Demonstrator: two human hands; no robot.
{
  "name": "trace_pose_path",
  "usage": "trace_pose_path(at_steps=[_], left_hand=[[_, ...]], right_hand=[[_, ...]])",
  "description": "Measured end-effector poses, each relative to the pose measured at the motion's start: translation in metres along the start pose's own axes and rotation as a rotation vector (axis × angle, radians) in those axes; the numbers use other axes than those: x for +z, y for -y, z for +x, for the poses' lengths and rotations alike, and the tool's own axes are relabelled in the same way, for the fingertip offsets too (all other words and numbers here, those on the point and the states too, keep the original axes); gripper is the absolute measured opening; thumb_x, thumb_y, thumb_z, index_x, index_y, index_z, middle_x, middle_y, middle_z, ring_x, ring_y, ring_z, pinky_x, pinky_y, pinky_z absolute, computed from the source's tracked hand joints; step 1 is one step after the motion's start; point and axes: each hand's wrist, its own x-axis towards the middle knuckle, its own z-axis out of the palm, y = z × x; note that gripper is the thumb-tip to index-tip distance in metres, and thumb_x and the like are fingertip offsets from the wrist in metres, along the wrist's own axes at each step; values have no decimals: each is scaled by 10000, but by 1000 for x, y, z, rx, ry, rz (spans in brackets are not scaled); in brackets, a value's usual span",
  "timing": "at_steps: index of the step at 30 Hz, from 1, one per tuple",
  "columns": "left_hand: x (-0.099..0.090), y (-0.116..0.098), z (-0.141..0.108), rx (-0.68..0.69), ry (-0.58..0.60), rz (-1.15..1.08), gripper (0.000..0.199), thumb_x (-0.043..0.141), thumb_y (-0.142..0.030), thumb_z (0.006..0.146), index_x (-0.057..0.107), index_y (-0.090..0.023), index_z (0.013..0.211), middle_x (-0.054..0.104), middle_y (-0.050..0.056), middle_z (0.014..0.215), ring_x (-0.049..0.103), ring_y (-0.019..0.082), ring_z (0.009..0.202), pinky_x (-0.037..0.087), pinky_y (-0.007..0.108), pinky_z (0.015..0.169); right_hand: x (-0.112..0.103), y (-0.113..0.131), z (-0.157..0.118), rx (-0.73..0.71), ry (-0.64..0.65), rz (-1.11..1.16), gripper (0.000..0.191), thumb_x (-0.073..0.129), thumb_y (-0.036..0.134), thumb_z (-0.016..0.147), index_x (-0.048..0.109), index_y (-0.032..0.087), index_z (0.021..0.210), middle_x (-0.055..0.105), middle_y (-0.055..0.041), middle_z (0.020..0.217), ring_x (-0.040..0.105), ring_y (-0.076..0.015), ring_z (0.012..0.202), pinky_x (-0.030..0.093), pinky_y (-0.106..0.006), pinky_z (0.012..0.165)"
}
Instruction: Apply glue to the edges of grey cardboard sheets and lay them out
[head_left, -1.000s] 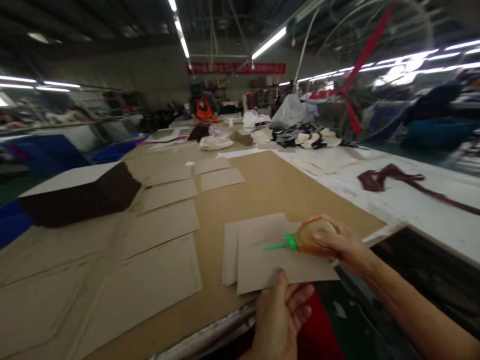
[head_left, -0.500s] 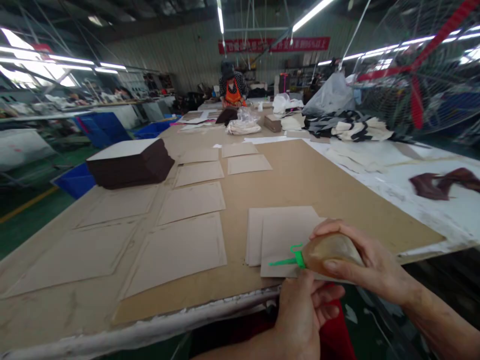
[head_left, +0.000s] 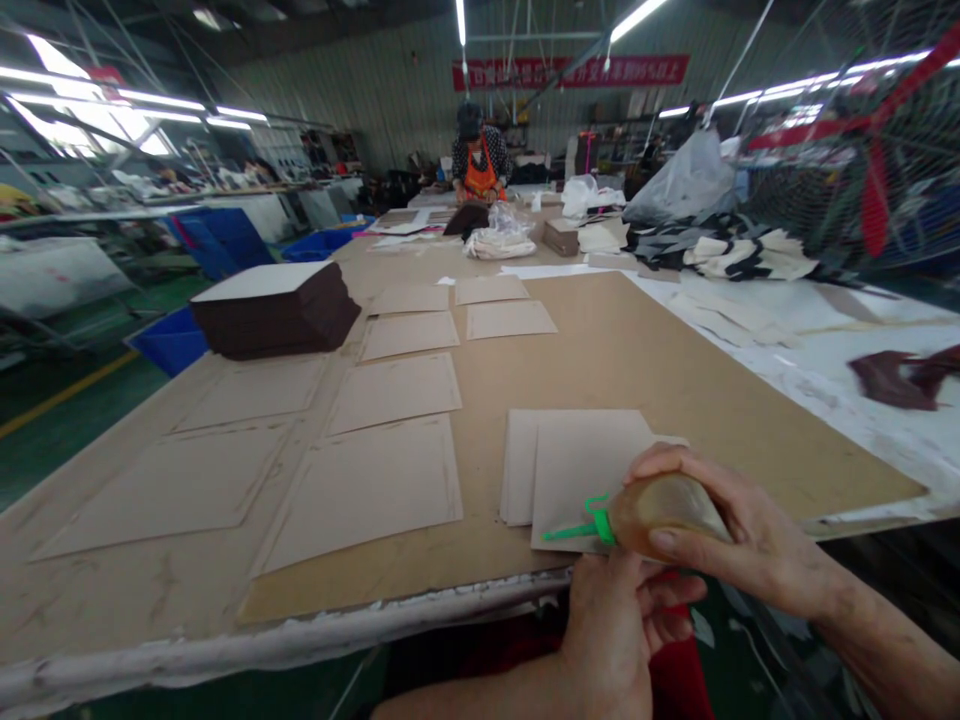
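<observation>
My right hand (head_left: 739, 540) is wrapped around a squeeze glue bottle (head_left: 667, 512) of cloudy amber plastic. The bottle lies nearly level, and its green nozzle (head_left: 574, 531) points left over the near edge of a beige sheet (head_left: 577, 470). That sheet tops a small, uneven stack of similar sheets (head_left: 519, 470) at the table's front edge. Just below the bottle, my left hand (head_left: 611, 615) is closed at the sheet's near edge, its fingers curled beneath; the bottle partly hides the thumb.
Beige sheets (head_left: 375, 490) lie in columns on the brown board to the left. Behind them stands a tall dark-brown stack (head_left: 277, 312) with a pale top. Dark scraps (head_left: 900, 380) and a fan (head_left: 862, 130) are at right. A person in an orange apron (head_left: 480, 175) works at the far end.
The view has shifted slightly, so the table things appear a little to the right and higher. Both hands, the bottle and the sheet keep nearly the same arrangement.
</observation>
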Motion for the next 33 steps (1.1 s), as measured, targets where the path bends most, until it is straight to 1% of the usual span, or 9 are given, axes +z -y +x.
trace_pose_path(at_steps=[4, 8, 11, 14, 17, 21, 25, 29, 33], left_hand=[[-1, 1, 2, -6, 7, -6, 410, 566, -423, 857, 605, -94, 1100, 689, 160, 1026, 670, 145, 719, 403, 145, 473], [-1, 5, 6, -30, -52, -11, 382, 468, -410, 923, 537, -88, 1116, 670, 170, 1033, 686, 166, 739, 413, 159, 465], [-2, 5, 7, -44, -65, -19, 332, 428, -382, 947, 510, -97, 1095, 669, 164, 1024, 692, 164, 738, 418, 161, 461], [-1, 5, 7, -52, -66, -21, 305, 423, -379, 950, 513, -108, 1059, 678, 156, 1012, 692, 153, 726, 417, 156, 452], [-1, 5, 9, -54, -63, -14, 315, 411, -386, 952, 510, -110, 1069, 672, 158, 1023, 694, 152, 728, 418, 155, 449], [-4, 8, 13, -61, -88, 2, 309, 431, -402, 938, 499, -121, 1047, 663, 151, 1005, 699, 172, 746, 407, 163, 433], [-8, 9, 16, -63, -31, 14, 304, 449, -419, 930, 494, -137, 1035, 670, 128, 959, 698, 172, 761, 417, 163, 444], [-8, 9, 17, -66, -53, 35, 308, 432, -428, 937, 480, -133, 1013, 671, 135, 968, 696, 161, 747, 409, 159, 436], [-7, 9, 17, -60, -56, 49, 321, 428, -420, 939, 500, -115, 1009, 683, 148, 955, 693, 154, 729, 406, 157, 432]], right_hand=[[1, -1, 4, -32, 2, -67, 345, 631, 454, 853, 509, 286, 1129, 585, -34, 1060, 565, -247, 959, 454, -349, 773], [0, -4, 13, -44, -89, -177, 339, 622, 463, 851, 523, 266, 1109, 593, -42, 1061, 563, -244, 945, 443, -353, 772], [-2, -5, 22, 10, -138, -231, 333, 616, 482, 838, 543, 254, 1069, 614, -32, 990, 575, -225, 842, 437, -333, 699], [-4, -5, 33, 57, -157, -238, 327, 617, 481, 822, 546, 247, 1039, 620, -9, 900, 570, -201, 751, 423, -309, 640], [-6, -8, 43, 62, -172, -239, 326, 617, 473, 814, 548, 240, 1031, 617, 3, 873, 569, -193, 746, 419, -304, 647], [-10, -15, 55, 79, -207, -273, 342, 624, 475, 803, 550, 233, 1032, 619, 6, 861, 573, -194, 754, 414, -303, 655], [-13, -20, 65, 100, -241, -284, 366, 630, 486, 798, 546, 233, 1049, 622, 15, 816, 573, -185, 712, 407, -289, 620], [-15, -20, 73, 118, -261, -289, 359, 638, 483, 789, 559, 224, 1024, 626, 15, 779, 573, -182, 680, 396, -281, 603], [-16, -18, 80, 98, -258, -291, 339, 629, 464, 786, 564, 211, 1002, 622, 13, 763, 572, -181, 672, 388, -276, 600]])
